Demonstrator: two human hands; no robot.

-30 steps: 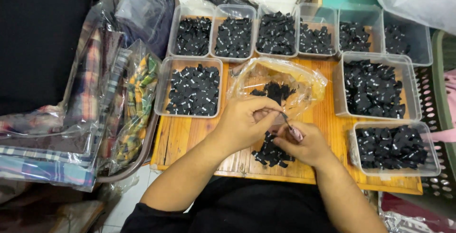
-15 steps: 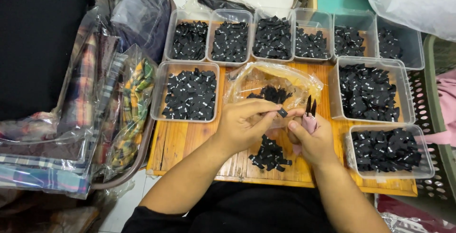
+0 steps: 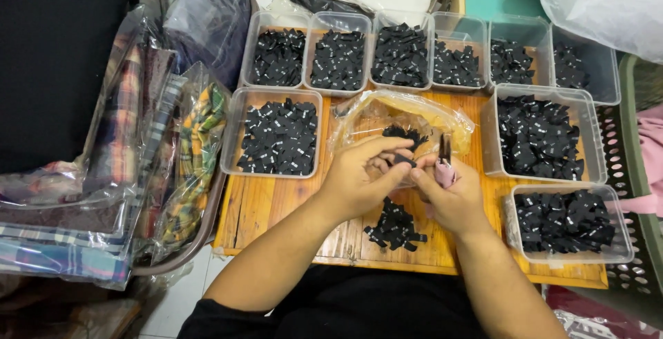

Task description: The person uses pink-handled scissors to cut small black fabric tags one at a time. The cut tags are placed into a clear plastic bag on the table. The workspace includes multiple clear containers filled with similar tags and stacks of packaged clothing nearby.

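Both hands meet over the middle of the wooden bench; the left hand pinches a small black label between narrowed fingers; the right hand grips pink-handled snips; a clear bag lies just behind; nine clear tubs of black labels line the far and side edges, six in the back row; one loose pile sits near the front edge.

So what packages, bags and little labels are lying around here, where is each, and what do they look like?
Small black label: pinched between left hand and right hand.
Snips: in the right hand, pink grip, dark blades pointing up.
Loose label pile: on the wooden table, black.
Clear plastic bag: behind the hands, crumpled, black labels inside.
Clear tubs: around the table, rectangular, filled with black labels.
Bagged plaid fabrics: left, in clear wrapping.
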